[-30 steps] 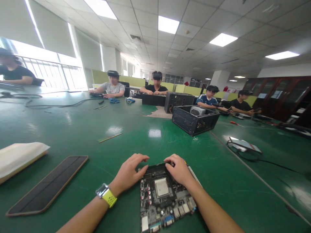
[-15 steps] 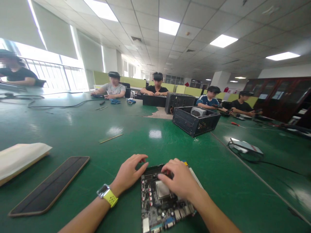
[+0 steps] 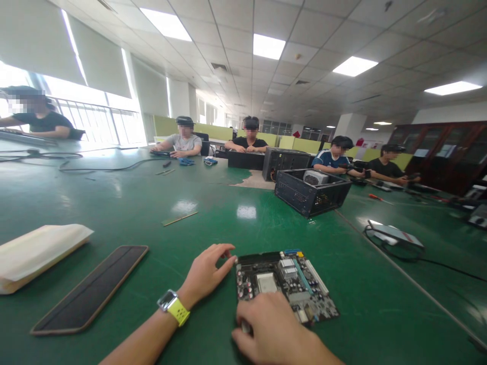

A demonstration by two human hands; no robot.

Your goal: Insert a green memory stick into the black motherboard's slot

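A motherboard [image 3: 300,294] lies flat on the green table in front of me, with a pale square processor [image 3: 267,282] in its socket. My left hand [image 3: 209,271], with a yellow-strapped watch [image 3: 173,306] on its wrist, rests at the board's far left corner. Its fingers are apart and the thumb tip is at the corner. My right hand [image 3: 266,327] covers the board's near left part. Its fingers and thumb are curled round the near edge by the ports, which it mostly hides.
A dark flat panel [image 3: 91,289] and a paper-wrapped package [image 3: 41,253] lie on the left. A thin strip [image 3: 180,219] lies farther out. An open black computer case [image 3: 312,192] stands ahead. At right is a device with a cable [image 3: 395,235]. Several people sit around the table.
My right hand has moved from over the processor toward me, to the board's near left edge, uncovering the processor and slots. My left hand stays at the far left corner.
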